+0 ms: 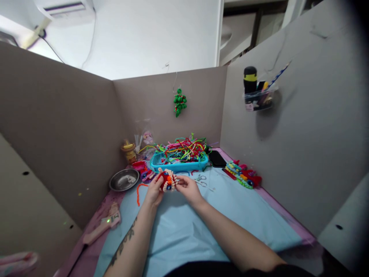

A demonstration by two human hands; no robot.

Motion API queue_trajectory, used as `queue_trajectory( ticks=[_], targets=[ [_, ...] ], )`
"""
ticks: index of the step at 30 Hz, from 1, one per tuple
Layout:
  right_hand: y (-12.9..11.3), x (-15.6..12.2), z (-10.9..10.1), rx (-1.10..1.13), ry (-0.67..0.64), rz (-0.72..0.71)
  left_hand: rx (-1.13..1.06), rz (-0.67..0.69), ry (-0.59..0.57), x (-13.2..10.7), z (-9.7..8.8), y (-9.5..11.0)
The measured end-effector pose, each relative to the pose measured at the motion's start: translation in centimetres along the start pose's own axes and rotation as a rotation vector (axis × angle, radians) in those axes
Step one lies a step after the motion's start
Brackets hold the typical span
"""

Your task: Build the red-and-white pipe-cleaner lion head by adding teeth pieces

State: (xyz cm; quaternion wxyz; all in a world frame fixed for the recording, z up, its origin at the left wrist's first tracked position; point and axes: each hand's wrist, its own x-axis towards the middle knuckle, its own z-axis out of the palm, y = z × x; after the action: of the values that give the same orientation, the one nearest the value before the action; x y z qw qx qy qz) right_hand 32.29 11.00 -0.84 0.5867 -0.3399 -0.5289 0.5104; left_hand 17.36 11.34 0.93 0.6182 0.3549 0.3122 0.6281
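Note:
Between both hands, above the blue cloth, is a small red and cream figure [169,181] that looks made of fuzzy pipe cleaners, with an orange middle and dark blue eye-like spots. My left hand [155,190] grips its left side, thumb on the front. At its right edge, the fingers of my right hand [188,188] are pinched on the cream trim. Just left of my left hand an orange pipe cleaner [138,194] lies bent on the cloth. Scissors [203,182] rest beyond my right hand, partly hidden by it.
A blue basket [178,166] piled with coloured pipe cleaners stands at the back. To the left are a metal bowl [122,187] and a pink glue gun [103,225]. A black phone [216,158] and finished-looking colourful pieces [243,175] lie right. Grey panels surround the table.

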Motion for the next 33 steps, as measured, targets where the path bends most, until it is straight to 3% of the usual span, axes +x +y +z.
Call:
queue_trajectory(
  ticks=[7, 16, 27, 33],
  targets=[
    [0.38, 0.04, 0.40, 0.006, 0.002, -0.047, 0.003, 0.020, -0.015, -0.14, 0.23, -0.07],
    [0.71, 0.44, -0.35, -0.084, 0.074, -0.137, 0.082, -0.091, -0.159, -0.87, 0.40, -0.10],
    [0.01, 0.37, -0.42, 0.151, 0.045, -0.050, 0.022, 0.008, -0.118, -0.82, 0.44, 0.02],
    [-0.01, 0.11, -0.15, 0.133, 0.068, -0.085, 0.003, 0.001, -0.121, -0.91, 0.64, -0.05]
  ],
)
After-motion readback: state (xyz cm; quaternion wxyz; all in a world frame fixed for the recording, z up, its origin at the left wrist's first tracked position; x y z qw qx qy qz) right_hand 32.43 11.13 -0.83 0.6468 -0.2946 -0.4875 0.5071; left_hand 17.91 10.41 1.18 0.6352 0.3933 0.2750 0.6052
